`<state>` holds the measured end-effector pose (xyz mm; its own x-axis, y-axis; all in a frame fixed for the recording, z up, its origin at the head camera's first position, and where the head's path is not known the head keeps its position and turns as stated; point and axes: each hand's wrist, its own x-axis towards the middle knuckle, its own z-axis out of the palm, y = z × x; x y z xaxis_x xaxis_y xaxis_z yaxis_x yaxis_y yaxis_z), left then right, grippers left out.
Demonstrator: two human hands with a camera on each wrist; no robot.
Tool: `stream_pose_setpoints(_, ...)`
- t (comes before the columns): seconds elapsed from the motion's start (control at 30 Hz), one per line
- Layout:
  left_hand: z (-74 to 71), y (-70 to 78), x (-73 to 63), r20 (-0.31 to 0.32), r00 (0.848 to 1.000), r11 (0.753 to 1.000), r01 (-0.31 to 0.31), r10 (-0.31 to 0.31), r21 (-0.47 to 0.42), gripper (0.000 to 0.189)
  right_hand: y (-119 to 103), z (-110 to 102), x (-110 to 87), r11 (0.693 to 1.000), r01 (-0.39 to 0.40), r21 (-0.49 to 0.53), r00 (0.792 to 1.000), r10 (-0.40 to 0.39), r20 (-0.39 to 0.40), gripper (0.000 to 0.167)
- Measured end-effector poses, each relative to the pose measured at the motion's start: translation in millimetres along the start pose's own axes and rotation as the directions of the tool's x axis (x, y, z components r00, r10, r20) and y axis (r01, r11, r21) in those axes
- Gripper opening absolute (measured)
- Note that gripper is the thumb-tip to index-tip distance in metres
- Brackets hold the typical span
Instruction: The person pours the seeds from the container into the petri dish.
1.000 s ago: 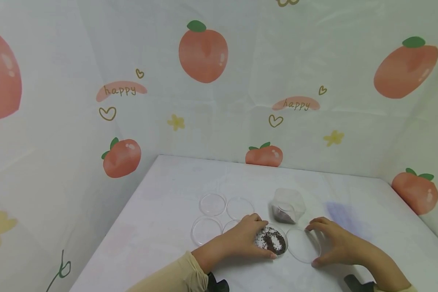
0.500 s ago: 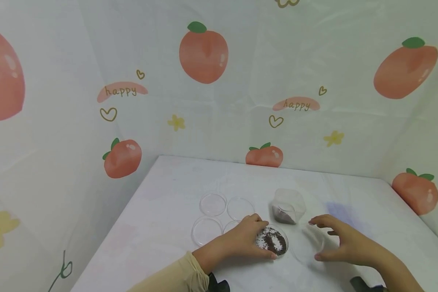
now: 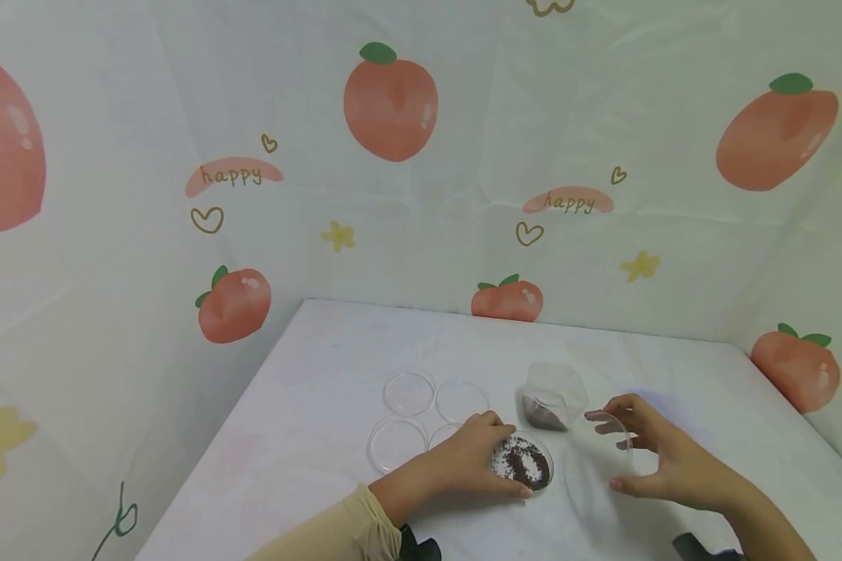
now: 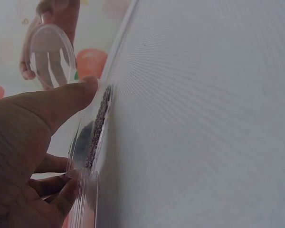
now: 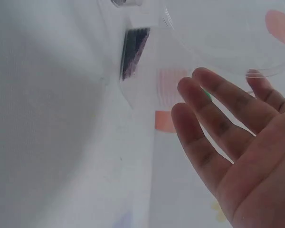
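Observation:
My left hand (image 3: 468,458) grips the rim of a clear petri dish (image 3: 522,463) that stands on the table, thumb on the near side and fingers on the far side. Dark brown granules lie scattered over its bottom; in the left wrist view they form a thin layer behind the clear wall (image 4: 99,128). To the right, my right hand (image 3: 663,452) holds a clear round petri dish lid (image 3: 609,442) by its edge, tilted and raised off the table. The right wrist view shows the lid (image 5: 228,35) above spread fingers. A faint clear rim shows on the table below it.
Several clear petri dishes, such as one at the back left (image 3: 408,393) and one in front of it (image 3: 397,444), lie left of the left hand. Behind the filled dish stands a clear plastic container (image 3: 554,386) with dark granules inside. A printed cloth backdrop (image 3: 428,195) surrounds the table.
My right hand has lifted the clear lid from the table, tilted it, and moved slightly right and up. The left hand has stayed at the dish with granules.

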<state>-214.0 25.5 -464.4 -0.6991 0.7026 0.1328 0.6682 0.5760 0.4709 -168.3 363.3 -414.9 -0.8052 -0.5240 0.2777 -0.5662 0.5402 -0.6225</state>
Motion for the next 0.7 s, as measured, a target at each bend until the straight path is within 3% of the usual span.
stream_pose_setpoints(0.2,3.1,-2.4,1.4,-0.013,1.0,1.0,-0.017,0.018,0.019,0.09,-7,4,3.7,0.996,0.019,0.082,0.999,-0.021,0.024,0.08)
stream_pose_setpoints(0.7,-1.7,-0.1,0.2,0.005,1.0,1.0,-0.009,0.009,-0.01,0.091,-10,15,9.1,0.986,0.003,0.164,0.997,-0.016,0.076,0.09)
